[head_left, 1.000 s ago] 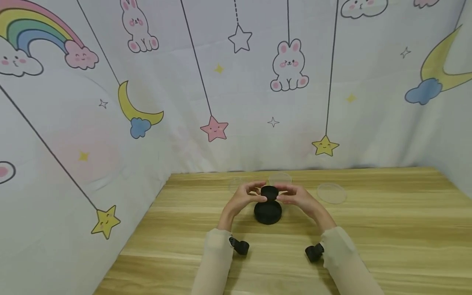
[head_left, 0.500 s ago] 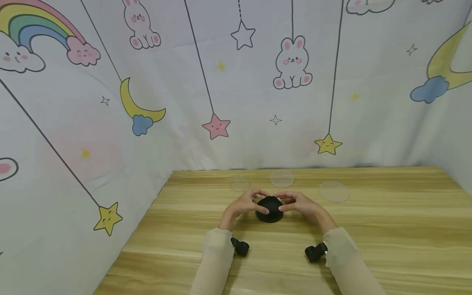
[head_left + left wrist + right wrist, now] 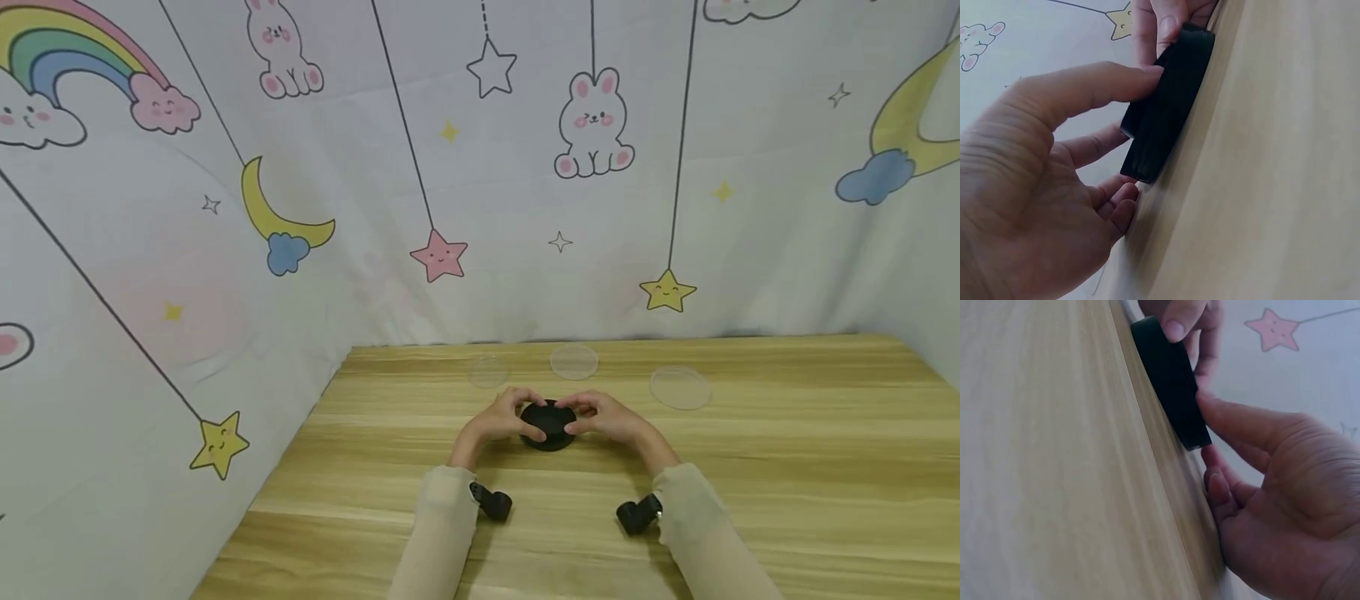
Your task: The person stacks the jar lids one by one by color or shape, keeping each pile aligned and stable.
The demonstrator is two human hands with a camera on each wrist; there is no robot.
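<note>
A low, black round dish [image 3: 548, 445] lies on the wooden table in front of both hands. Set onto it is a smaller black round piece [image 3: 1141, 117], its edge standing out above the dish wall in the left wrist view. My left hand [image 3: 498, 417] pinches the smaller piece from the left, thumb on the near side and fingers on the far side. From the right, my right hand [image 3: 613, 418] holds it the same way. In the right wrist view the black dish [image 3: 1169, 384] hides most of the smaller piece.
Behind the hands, three clear round discs lie on the table: a faint left one [image 3: 489, 372], a middle one [image 3: 574, 362] and a larger right one [image 3: 680, 388]. A printed curtain [image 3: 510, 308] hangs along the table's back edge.
Both hands have lowered the smaller black piece from just behind and above the dish down onto it. The clear discs stay in place, and the head view has shifted slightly.
</note>
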